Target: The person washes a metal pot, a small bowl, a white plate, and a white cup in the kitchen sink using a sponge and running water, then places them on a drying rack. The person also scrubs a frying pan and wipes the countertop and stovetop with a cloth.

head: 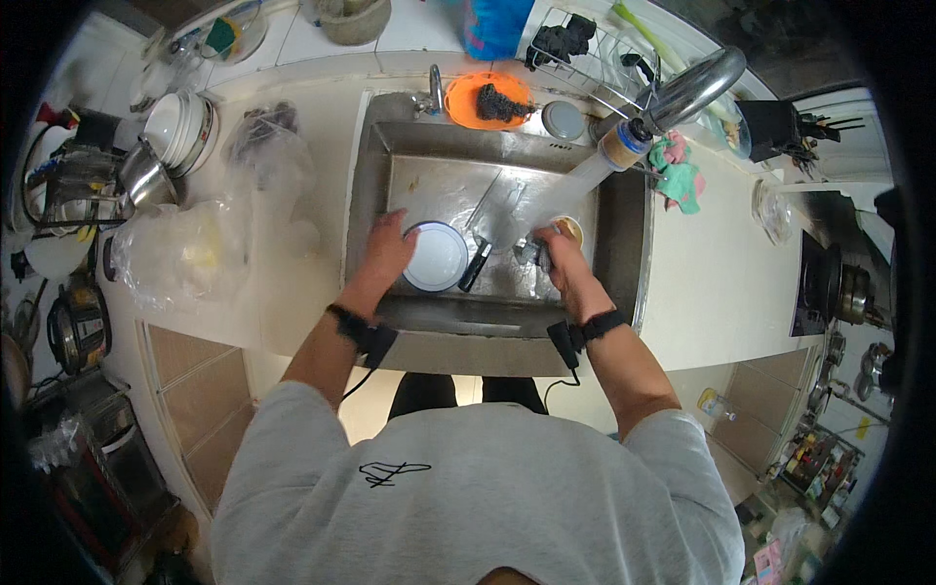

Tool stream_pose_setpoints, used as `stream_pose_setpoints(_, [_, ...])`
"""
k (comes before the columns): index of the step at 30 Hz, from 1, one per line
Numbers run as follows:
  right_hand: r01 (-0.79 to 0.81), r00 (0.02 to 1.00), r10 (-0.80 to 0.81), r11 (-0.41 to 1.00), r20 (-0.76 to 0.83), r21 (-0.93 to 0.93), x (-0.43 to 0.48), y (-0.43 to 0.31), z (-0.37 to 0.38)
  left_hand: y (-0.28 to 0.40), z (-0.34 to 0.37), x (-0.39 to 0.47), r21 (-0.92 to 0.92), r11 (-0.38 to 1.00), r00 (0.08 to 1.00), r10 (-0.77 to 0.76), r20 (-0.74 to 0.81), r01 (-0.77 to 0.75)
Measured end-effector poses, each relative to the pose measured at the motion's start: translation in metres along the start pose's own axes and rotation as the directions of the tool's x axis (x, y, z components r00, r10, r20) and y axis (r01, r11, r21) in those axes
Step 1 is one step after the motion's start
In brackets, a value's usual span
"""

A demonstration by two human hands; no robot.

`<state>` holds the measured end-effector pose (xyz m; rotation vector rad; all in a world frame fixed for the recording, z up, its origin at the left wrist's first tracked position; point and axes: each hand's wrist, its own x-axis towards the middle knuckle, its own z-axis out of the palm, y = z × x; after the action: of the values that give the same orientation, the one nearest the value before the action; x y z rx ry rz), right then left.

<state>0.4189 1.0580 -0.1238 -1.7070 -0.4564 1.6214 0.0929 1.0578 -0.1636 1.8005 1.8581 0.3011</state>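
Observation:
In the steel sink [431, 175], my left hand [391, 245] is at the left rim of a white plate or shallow bowl [436, 257] with a blue edge, its thumb on the rim. My right hand [561, 252] holds a crumpled grey cloth or scrubber [528, 252]; a small round container with a yellowish inside [569, 229] lies just behind the fingers, partly hidden. Between my hands rests a utensil with a black handle [475, 268], its metal end pointing away from me. Water streams from the faucet [629, 142] towards the sink's right half.
Behind the sink are an orange basket [472, 84] with a dark scrubber, a round lidded jar [562, 120] and a wire rack [585, 66]. Stacked white bowls [175, 130] and plastic bags [197, 252] stand on the left counter. A pink and green cloth [678, 175] lies right of the faucet.

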Motion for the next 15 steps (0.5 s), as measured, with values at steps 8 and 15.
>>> stream_pose_setpoints(8, [-0.071, 0.994, 0.073, 0.997, 0.085, -0.029, -0.015, 0.011, -0.013, -0.093, 0.164, 0.052, 0.16, 0.927, 0.902, -0.369, 0.222, 0.34])
stream_pose_setpoints(15, [0.089, 0.99, -0.067, 0.981, 0.125, -0.174, -0.014, 0.025, -0.007, -0.032, 0.084, 0.028, -0.225, 0.763, 0.732, -0.425, 0.532, 0.606])
